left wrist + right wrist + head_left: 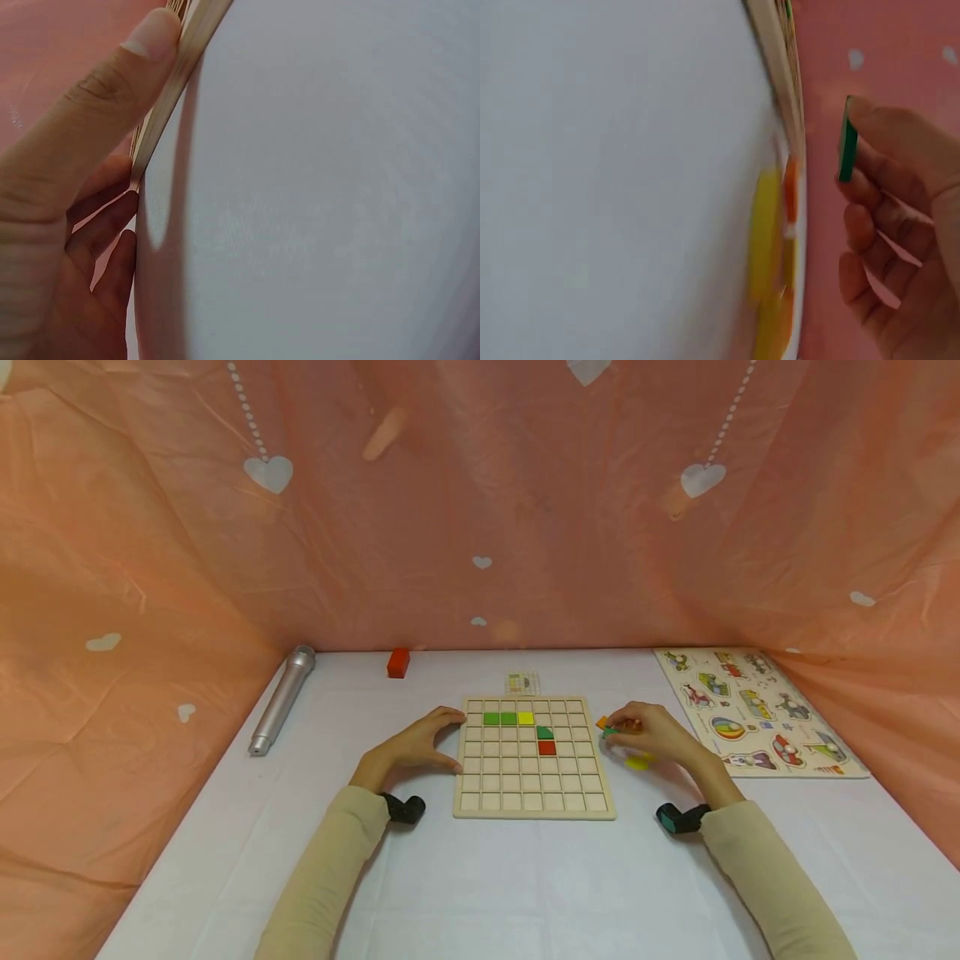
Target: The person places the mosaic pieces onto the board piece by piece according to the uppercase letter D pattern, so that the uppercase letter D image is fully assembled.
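A square wooden grid board [534, 817] lies on the white table. In it sit two light green tiles [500, 718], a yellow tile [526, 718], a dark green tile with a rounded corner [544, 732] and a red tile [547, 748]. My left hand [416, 742] spreads thumb and fingers along the board's left edge, the thumb [154, 37] resting against its side. Right of the board, my right hand [651, 732] pinches a thin dark green tile [847, 142] between thumb and index finger, raised above other loose pieces.
Loose yellow pieces [639, 762] and an orange piece [790, 191] lie under the right hand. A small printed pattern card [522, 682] is behind the board. A picture puzzle board [761, 714] lies far right; a red block [398, 663] and silver microphone-shaped tube [282, 700] are left.
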Tool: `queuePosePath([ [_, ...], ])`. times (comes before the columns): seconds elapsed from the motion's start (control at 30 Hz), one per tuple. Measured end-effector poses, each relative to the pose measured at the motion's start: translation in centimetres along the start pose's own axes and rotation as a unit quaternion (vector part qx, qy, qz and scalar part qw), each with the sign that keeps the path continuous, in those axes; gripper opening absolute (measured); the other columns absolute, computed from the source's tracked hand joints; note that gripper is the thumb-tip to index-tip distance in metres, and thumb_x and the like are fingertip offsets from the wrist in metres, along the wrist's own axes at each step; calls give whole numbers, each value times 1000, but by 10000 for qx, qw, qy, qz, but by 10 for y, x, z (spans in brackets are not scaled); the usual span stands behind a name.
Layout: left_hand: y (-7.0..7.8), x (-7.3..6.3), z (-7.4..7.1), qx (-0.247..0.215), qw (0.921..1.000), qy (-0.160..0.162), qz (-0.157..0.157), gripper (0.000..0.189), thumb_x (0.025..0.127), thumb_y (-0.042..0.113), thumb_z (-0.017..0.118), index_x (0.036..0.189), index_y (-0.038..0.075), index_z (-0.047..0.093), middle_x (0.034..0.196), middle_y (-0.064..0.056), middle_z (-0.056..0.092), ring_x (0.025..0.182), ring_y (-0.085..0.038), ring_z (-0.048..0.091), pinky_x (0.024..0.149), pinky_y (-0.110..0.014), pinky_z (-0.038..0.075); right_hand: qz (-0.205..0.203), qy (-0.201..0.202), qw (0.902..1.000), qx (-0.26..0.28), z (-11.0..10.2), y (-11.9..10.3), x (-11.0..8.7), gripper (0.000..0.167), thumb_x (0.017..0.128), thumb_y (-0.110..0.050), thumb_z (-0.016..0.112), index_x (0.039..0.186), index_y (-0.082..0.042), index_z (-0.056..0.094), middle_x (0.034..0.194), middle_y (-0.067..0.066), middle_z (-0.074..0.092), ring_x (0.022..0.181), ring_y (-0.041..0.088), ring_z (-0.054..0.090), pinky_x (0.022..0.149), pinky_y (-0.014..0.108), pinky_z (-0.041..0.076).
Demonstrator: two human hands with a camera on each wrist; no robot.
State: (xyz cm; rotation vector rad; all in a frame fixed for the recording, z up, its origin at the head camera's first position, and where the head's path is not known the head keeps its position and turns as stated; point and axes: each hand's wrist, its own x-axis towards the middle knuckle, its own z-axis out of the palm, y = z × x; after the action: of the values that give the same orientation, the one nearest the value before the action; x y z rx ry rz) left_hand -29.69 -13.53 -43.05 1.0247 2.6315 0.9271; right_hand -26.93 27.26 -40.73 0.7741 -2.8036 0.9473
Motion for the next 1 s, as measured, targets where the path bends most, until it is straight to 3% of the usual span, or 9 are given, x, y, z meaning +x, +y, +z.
queuePosePath([
  [0.27,1,1,-1,-33,10000,8,-40,83,69,28,83,135,0,43,138,-12,39,131,-26,34,112,-41,25,-701,-285,9971,5,22,-52,24,24,79,-17,75,98,-4,69,85,-2,64,73,11,53,63,27,47],
  [0.47,0,1,-1,-59,9999,-20,-110,84,69,28,83,136,1,42,139,-13,38,132,-27,33,112,-42,25,-1101,-414,9930,-37,43,-74,31,24,79,-20,75,98,-5,70,87,0,64,76,13,56,65,27,49],
  [0.7,1,1,1,-17,9999,-37,-128,83,69,27,84,136,1,42,139,-12,38,132,-27,33,112,-41,25,-1153,-489,9920,-125,56,-73,30,21,80,-22,74,96,-9,71,84,-4,61,76,13,54,68,24,48],
  [1.0,1,1,0,-13,9999,-11,-110,84,68,27,84,136,1,42,139,-13,39,132,-27,33,112,-41,25,-1039,-747,9917,-107,53,-64,27,24,81,-23,74,100,-9,71,90,0,62,77,13,51,65,24,45],
])
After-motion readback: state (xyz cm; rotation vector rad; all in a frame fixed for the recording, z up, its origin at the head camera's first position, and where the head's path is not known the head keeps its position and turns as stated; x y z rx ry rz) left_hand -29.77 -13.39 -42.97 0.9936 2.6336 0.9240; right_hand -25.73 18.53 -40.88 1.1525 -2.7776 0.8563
